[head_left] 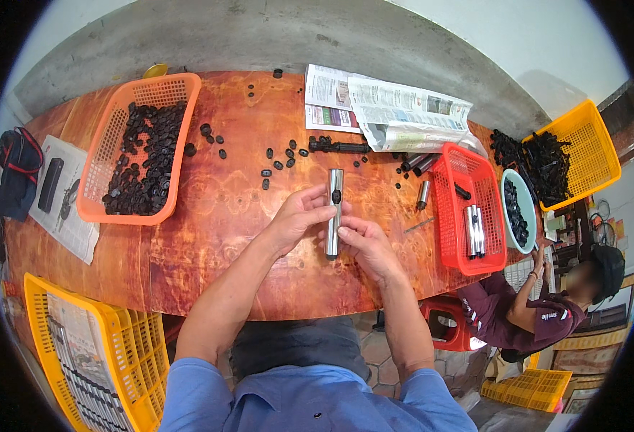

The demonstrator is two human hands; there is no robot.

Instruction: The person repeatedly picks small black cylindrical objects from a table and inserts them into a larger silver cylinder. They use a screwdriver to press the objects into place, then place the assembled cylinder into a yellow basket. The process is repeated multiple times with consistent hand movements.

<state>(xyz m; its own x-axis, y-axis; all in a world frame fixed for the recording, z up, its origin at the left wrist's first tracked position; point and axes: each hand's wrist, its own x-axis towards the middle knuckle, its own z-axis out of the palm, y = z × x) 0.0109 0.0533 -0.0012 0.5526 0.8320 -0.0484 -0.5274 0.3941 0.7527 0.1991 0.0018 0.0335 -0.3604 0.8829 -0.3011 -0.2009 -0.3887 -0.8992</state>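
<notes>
A shiny metal tube (333,241) stands nearly lengthwise before me over the wooden table. A round black plastic piece (336,196) sits on its side, above its middle. My left hand (297,216) closes on the tube from the left, thumb across it. From the right, my right hand (369,246) grips its lower part with thumb and fingers. Several small black plugs (279,165) lie scattered beyond my left hand. To the right of my right hand, a short metal tube with a black end (423,194) rests on the table.
An orange basket (193,122) of black parts is at left. At right are a red basket (443,216) with metal tubes, a pale bowl (505,209) and a yellow crate (597,144). Newspapers (410,108) lie at the back. Another person (525,317) sits at right.
</notes>
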